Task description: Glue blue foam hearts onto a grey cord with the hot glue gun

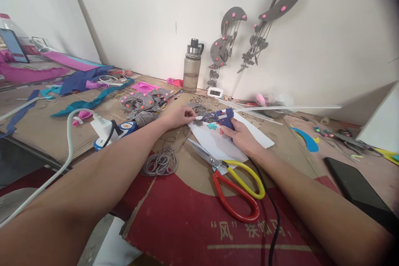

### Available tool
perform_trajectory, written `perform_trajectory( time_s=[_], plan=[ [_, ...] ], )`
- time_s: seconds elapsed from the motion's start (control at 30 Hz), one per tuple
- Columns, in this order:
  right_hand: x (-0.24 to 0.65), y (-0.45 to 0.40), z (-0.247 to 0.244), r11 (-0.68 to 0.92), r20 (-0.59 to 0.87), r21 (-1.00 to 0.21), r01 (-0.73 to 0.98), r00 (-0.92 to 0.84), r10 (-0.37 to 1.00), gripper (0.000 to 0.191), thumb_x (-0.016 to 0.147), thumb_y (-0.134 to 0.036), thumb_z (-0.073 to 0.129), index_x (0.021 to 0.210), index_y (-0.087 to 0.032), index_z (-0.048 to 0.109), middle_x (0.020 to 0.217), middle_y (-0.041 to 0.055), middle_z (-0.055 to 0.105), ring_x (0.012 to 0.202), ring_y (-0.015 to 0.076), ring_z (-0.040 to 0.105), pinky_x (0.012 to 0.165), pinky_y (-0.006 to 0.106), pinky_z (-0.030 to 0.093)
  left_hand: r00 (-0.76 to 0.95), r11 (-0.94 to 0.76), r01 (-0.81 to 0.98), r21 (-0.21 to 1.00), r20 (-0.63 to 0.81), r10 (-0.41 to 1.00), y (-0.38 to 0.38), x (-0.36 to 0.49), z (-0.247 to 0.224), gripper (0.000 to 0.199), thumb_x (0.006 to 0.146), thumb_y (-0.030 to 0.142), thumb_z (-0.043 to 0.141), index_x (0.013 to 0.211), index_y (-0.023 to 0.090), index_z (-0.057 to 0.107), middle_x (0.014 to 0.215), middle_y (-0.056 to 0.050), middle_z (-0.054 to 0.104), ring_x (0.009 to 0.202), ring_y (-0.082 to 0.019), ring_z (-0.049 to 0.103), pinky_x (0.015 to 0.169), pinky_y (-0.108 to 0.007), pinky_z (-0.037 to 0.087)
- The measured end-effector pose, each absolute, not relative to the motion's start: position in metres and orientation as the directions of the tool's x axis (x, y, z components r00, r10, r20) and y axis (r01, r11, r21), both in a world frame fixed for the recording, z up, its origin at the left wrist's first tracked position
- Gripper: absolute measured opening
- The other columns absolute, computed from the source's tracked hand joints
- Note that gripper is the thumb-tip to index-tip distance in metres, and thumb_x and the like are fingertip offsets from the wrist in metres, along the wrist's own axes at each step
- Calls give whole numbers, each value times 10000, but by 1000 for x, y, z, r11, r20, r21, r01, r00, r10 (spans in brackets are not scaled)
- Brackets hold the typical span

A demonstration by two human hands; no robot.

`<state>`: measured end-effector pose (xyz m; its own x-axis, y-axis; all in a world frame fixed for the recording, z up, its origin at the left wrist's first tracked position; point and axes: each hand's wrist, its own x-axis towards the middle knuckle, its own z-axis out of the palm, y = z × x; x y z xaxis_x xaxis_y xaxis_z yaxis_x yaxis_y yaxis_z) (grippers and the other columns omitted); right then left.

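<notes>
A blue glue gun (pixel 223 117) is in my right hand (pixel 241 134), its fingers wrapped round the handle and its nozzle pointing left. My left hand (pixel 181 117) is closed in a pinch at a small grey piece (pixel 197 122) by the nozzle tip. White sheets (pixel 218 145) lie under the gun, with a small teal shape (pixel 212 126) on them. Just in front, large scissors (pixel 215 162) with one red and one yellow handle lie partly open. A coil of grey cord (pixel 160 162) rests to their left.
Behind stand a water bottle (pixel 191 68) and a small digital clock (pixel 215 92). Grey crescents with pink dots (pixel 141 102) lie back left, near a white plug (pixel 102 129). A black phone (pixel 355 181) is at right. The gun's black cable (pixel 274 208) runs toward the front edge.
</notes>
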<state>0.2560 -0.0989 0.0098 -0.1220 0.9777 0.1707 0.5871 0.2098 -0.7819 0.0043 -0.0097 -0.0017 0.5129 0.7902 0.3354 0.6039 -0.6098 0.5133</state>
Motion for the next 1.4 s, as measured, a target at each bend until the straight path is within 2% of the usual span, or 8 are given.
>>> perform_trajectory(
  time_s=[0.23, 0.77, 0.97, 1.13, 1.4],
  plan=[
    [255, -99, 11, 204, 168, -752, 627, -117, 979, 221, 811, -407, 552, 859, -197, 601, 764, 30, 645, 718, 185, 549, 678, 302, 391, 510, -590, 590, 551, 313, 801, -10, 4, -2, 212, 747, 336, 589, 788, 159, 699, 753, -25, 678, 661, -130, 560, 590, -230, 397],
    [258, -99, 11, 223, 210, -724, 652, -100, 973, 278, 811, -347, 577, 1036, -190, 621, 990, 82, 695, 863, 232, 598, 775, 341, 430, 511, -600, 555, 576, 333, 792, -12, 5, -1, 258, 742, 406, 640, 776, 160, 712, 732, -26, 646, 626, -115, 524, 547, -219, 370],
    [261, -98, 11, 214, 180, -738, 640, -119, 976, 205, 818, -369, 555, 917, -204, 625, 862, 51, 697, 783, 215, 593, 710, 325, 422, 516, -606, 547, 577, 338, 787, -11, 4, -2, 258, 743, 410, 640, 777, 165, 714, 762, -30, 660, 646, -120, 542, 567, -222, 392],
    [258, -102, 15, 230, 199, -741, 631, -121, 972, 231, 825, -411, 526, 865, -196, 598, 807, 37, 672, 722, 190, 571, 679, 309, 406, 524, -608, 533, 588, 335, 783, -11, 4, -3, 258, 745, 409, 636, 776, 164, 710, 726, -22, 646, 626, -115, 528, 549, -221, 378],
    [256, -99, 11, 212, 198, -738, 640, -95, 976, 271, 804, -375, 573, 999, -191, 610, 977, 78, 688, 871, 230, 594, 775, 333, 418, 520, -611, 525, 593, 344, 782, -11, 6, -3, 229, 745, 382, 634, 755, 166, 710, 723, -27, 650, 637, -122, 537, 566, -223, 388]
  ],
)
